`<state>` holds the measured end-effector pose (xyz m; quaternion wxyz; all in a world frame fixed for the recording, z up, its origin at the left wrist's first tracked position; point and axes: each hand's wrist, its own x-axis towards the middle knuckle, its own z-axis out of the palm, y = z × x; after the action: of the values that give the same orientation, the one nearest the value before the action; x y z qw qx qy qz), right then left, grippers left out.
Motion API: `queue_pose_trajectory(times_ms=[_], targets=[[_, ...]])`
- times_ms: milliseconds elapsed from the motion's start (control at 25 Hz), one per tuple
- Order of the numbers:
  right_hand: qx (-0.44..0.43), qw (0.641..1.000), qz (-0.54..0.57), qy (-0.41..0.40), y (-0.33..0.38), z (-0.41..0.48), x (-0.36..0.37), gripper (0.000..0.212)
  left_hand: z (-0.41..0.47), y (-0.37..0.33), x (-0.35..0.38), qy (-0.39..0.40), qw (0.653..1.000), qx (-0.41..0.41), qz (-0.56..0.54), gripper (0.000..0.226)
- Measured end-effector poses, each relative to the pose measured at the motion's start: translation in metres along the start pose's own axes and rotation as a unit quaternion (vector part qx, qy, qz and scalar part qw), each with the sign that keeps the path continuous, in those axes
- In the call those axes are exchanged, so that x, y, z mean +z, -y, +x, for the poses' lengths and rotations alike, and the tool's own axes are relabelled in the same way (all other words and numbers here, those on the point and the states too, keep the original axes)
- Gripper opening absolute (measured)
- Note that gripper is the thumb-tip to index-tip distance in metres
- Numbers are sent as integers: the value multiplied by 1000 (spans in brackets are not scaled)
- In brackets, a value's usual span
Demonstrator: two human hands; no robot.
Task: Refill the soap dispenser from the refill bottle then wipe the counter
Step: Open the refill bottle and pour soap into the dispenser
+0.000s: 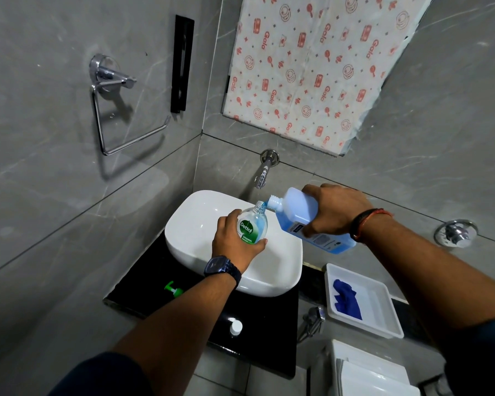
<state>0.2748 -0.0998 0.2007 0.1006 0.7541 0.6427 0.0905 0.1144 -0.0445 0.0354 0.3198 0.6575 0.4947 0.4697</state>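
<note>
Head view. Left hand (235, 238): closed around clear soap dispenser (252, 222), held tilted over white basin (200, 224), neck open. Right hand (333, 212): closed around blue refill bottle (306, 221), tipped so its mouth touches the dispenser's neck. Black counter (269, 332): green pump head (173, 290) at left, white cap (236, 327) at front. White tray (383, 315), right of basin: holds blue cloth (346, 298).

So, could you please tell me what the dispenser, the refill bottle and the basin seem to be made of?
Dispenser: clear plastic, apparently; blue liquid shows through it. Refill bottle: translucent, matte plastic, tinted blue by its contents. Basin: glossy white, probably glazed ceramic, with bright highlights.
</note>
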Motion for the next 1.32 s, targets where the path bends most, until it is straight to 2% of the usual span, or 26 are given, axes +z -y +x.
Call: queue_pose_trajectory(times_ms=[1320], targets=[[-4, 1000, 7, 4, 1, 3, -1, 76, 2, -2, 0, -3, 1000, -5, -3, 83]])
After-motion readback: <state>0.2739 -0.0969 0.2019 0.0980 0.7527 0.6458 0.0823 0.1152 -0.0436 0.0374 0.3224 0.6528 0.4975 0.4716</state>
